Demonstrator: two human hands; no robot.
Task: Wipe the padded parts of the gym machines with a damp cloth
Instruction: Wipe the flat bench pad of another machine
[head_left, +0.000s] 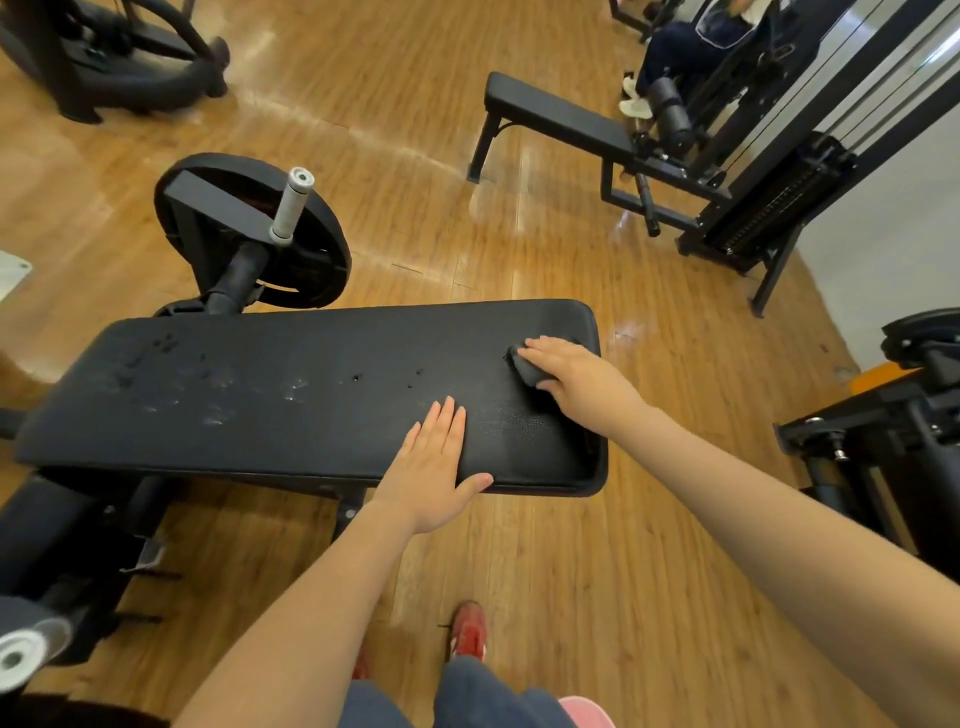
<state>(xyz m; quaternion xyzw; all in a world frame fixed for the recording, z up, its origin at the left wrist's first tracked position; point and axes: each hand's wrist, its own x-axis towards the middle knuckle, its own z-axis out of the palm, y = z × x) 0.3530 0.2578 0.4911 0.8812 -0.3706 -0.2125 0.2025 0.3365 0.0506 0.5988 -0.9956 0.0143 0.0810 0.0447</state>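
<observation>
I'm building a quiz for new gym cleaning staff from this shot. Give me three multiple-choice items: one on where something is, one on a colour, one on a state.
1. Where on the bench pad is the cloth?
A. near its right end
B. near its left end
C. on the floor below it

2. What colour are the wiper's shoes?
A. white
B. red
C. black

3. How does the left hand lie?
A. curled round the cloth
B. raised off the pad
C. flat on the pad, fingers straight

Answers:
1. A, the right hand presses the cloth by the pad's right end.
2. B, a red shoe shows on the wooden floor between the arms.
3. C, its palm lies on the pad's near edge with straight fingers.
</observation>
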